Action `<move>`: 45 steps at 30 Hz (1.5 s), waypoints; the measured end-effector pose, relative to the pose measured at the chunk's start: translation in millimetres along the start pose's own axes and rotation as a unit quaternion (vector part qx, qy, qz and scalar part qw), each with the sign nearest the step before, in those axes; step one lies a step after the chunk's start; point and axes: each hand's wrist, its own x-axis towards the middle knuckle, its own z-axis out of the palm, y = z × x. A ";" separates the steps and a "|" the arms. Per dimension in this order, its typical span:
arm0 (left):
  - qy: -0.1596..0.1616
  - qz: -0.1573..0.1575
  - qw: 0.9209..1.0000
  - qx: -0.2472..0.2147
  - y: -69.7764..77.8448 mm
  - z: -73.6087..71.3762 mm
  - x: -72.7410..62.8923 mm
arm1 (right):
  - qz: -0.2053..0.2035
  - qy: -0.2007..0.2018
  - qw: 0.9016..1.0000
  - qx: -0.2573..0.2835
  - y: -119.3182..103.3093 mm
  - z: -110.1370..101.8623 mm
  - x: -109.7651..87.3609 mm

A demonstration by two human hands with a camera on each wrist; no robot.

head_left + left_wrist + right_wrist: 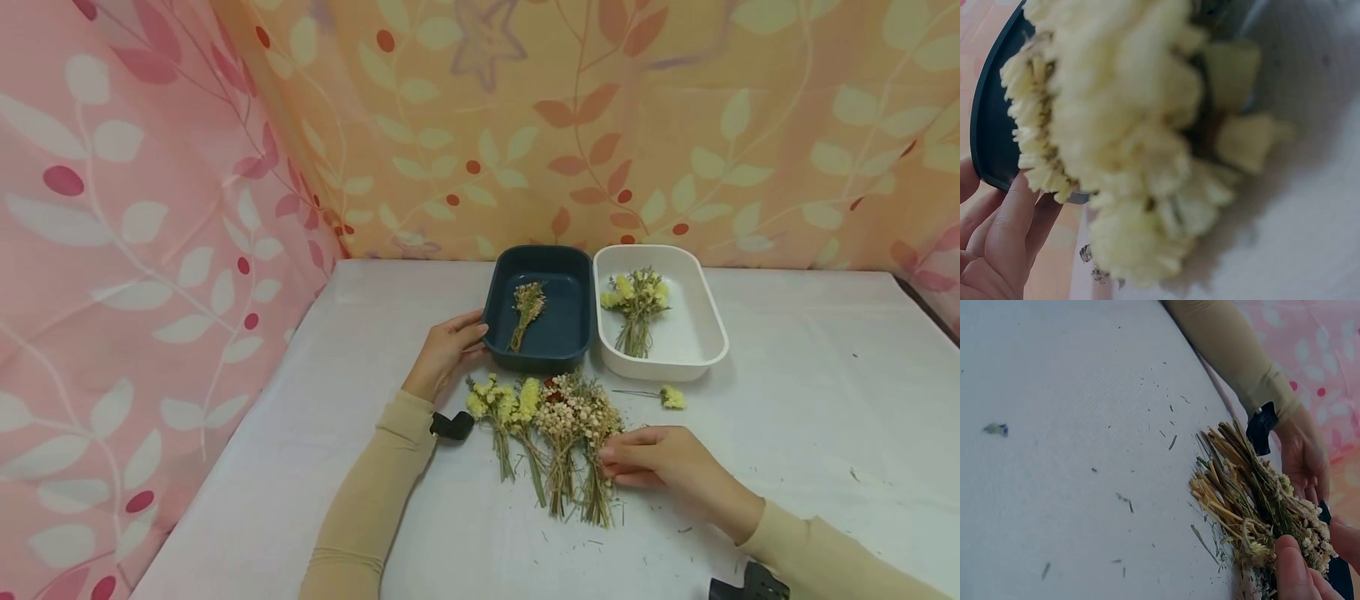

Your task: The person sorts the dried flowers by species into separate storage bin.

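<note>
My left hand [444, 352] grips the left edge of a dark blue tray [555, 360], in which a small dried bunch [529, 304] lies. In the left wrist view, its fingers [1013, 228] meet the tray wall, partly behind blurred yellow flowers [1129, 112]. My right hand [667, 458] pinches the rightmost bunch of dried flowers [596, 425], whose pale heads and cut stems [1229, 487] show in the right wrist view. Left of it lie a pale bunch with red blooms [558, 421] and two yellow-flowered bunches, one outer [491, 400] and one inner [528, 404].
A white tray [697, 333] stands against the blue one, holding a yellow bunch [637, 304]. One yellow sprig [671, 397] lies in front of it. Stem bits [1125, 500] are scattered over the white tabletop [810, 400]. Patterned cloth [450, 125] hangs behind the table.
</note>
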 end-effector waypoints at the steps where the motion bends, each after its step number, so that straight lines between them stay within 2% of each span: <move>1: 0.000 0.000 1.000 0.000 -0.1 -0.1 -0.1 | 0.002 0.001 1.000 0.000 0.6 -1.1 0.2; 8: -0.003 0.003 1.000 0.006 0.0 0.5 1.5 | 0.000 -0.003 1.000 -0.011 3.9 -6.2 3.4; 14: 0.004 -0.003 1.000 0.006 0.6 0.6 -0.5 | 0.024 -0.003 0.999 -0.031 3.3 -3.2 8.8; 21: 0.002 -0.006 1.000 0.009 1.0 0.7 -1.0 | 0.068 -0.012 0.997 0.021 -0.6 3.8 13.0; 25: 0.000 -0.005 1.000 0.009 1.1 0.5 -0.7 | 0.077 -0.009 0.997 0.016 -2.9 6.4 15.4; 33: -0.006 0.002 1.000 0.005 0.0 -0.9 -0.7 | 0.060 0.025 0.998 -0.017 -2.7 15.0 21.0; 37: -0.007 0.002 1.000 0.005 -0.1 -0.3 -1.2 | 0.052 0.041 0.997 -0.039 -1.0 13.7 17.9; 45: -0.001 0.002 1.000 0.004 1.0 0.3 -0.7 | 0.029 0.048 0.998 -0.016 -3.1 1.3 3.6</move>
